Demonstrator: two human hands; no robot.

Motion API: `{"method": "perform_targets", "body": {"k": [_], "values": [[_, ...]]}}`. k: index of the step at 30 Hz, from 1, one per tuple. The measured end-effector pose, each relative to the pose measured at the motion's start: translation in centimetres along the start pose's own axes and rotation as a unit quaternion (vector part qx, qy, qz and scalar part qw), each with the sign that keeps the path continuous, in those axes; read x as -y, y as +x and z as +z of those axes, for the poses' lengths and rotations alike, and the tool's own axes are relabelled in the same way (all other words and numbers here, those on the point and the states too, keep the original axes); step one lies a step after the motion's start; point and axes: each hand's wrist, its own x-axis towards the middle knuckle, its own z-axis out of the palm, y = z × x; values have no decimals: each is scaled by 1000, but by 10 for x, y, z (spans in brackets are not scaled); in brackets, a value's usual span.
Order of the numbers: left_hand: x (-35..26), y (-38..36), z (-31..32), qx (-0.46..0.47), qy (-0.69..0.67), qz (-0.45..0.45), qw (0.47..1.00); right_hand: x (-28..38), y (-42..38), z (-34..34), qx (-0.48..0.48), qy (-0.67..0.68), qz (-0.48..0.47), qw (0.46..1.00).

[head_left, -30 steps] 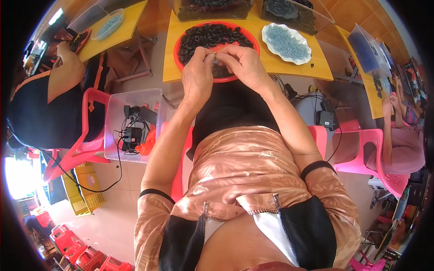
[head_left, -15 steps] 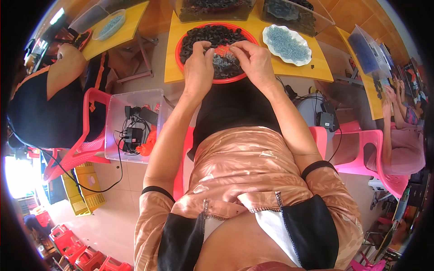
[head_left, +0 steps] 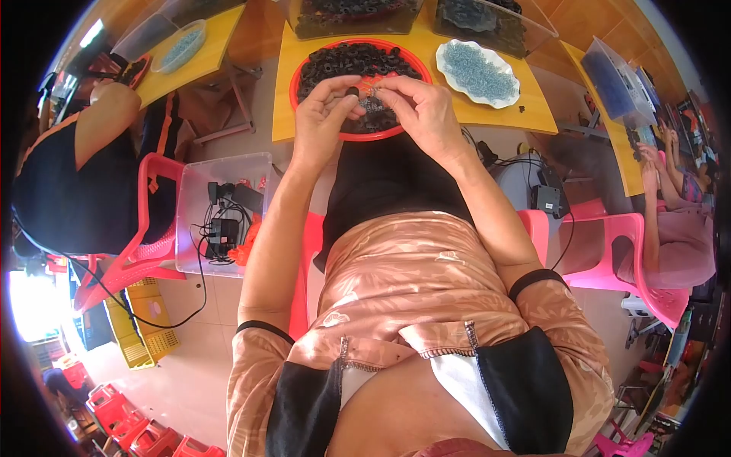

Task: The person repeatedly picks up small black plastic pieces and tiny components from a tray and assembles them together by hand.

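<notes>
Since these little black rings are so tiny, I've got one [head_left: 352, 92] pinched between thumb and forefinger of my left hand [head_left: 320, 122], held just over the near edge of the red tray [head_left: 292, 85]. My right hand [head_left: 422, 114] is pinched shut too, on something small and pale right next to the ring, but it's too tiny in the view for me to say what exactly. Fingertips of both hands are nearly touching.

Handling-wise, I'd guess these rings weigh next to nothing and look rubbery, so a bit squashy and probably grippy rather than slick. Best hold seems to be on the outer rim so the hole stays free. Drop one and it's gone, honestly.

Around me: the tray is heaped with more black rings [head_left: 358, 61], sitting on a yellow table [head_left: 283, 114]. To the right there's a white dish of pale blue bits [head_left: 478, 72], close to the tray but not touching. Clear bins sit at the far edge of the table. Nothing's between my hands and the heap. A clear tub of chargers and cables [head_left: 225, 213] sits on the floor to my left, and other people are working on both sides, well apart from my hands.
</notes>
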Motion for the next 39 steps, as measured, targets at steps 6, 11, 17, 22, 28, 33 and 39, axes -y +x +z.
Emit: {"method": "perform_targets", "body": {"k": [6, 11, 17, 22, 28, 33, 39], "values": [[5, -1, -1, 23, 18, -2, 1000, 2, 1, 0, -20, -43, -67, 997], [4, -2, 2, 14, -24, 13, 1000, -2, -1, 2, -18, -49, -70, 996], [-1, -1, 3, 3, 5, -19, 1000, 1, -1, 2, -24, -46, -55, 997], [-1, -1, 4, -14, -46, -40, 998, 3, -3, 4, -26, -42, -63, 997], [3, -2, 4, 22, -28, -46, 998, 0, -5, 6, 8, -76, -63, 995], [2, -2, 2, 70, -61, -83, 992, 2, -7, 5, 20, 24, 17, 999], [-31, -12, 2, 293, -257, -192, 901, 5, -8, -24, 252, 384, 187, 868]]}}
